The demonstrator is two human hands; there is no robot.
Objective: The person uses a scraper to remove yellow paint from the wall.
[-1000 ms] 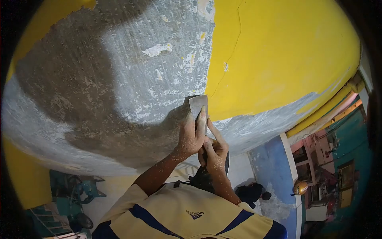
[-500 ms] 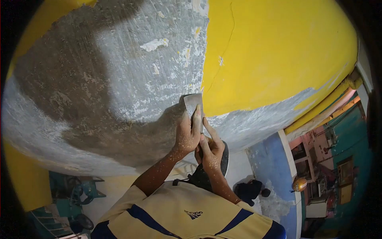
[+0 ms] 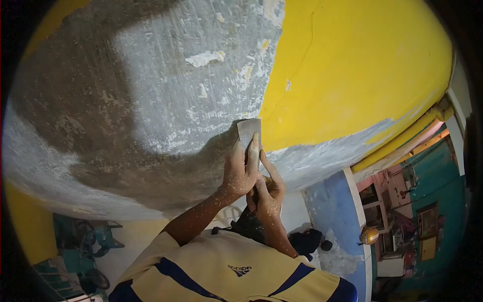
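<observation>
Both my hands hold a scraper with a flat grey metal blade [image 3: 248, 129], its end against the wall where grey surface meets yellow paint [image 3: 347, 65]. My left hand [image 3: 241, 168] grips it higher up, one finger stretched along the blade. Just below and to the right, my right hand [image 3: 270, 195] closes around the lower part, with a finger reaching up beside the blade. The handle is mostly hidden by my fingers. Pale flakes speckle both hands and forearms.
The bare grey area [image 3: 166, 90] carries white patches and leftover paint bits. Far below are a blue wall section [image 3: 334, 201], an orange helmet-like object [image 3: 369, 236], dark bundled items [image 3: 304, 241], a green chair [image 3: 108, 239] and cluttered shelving at right.
The view has shifted and tilted slightly, so the wall and yellow edge sit a little further right. The scraper stays by the paint edge, still in both hands.
</observation>
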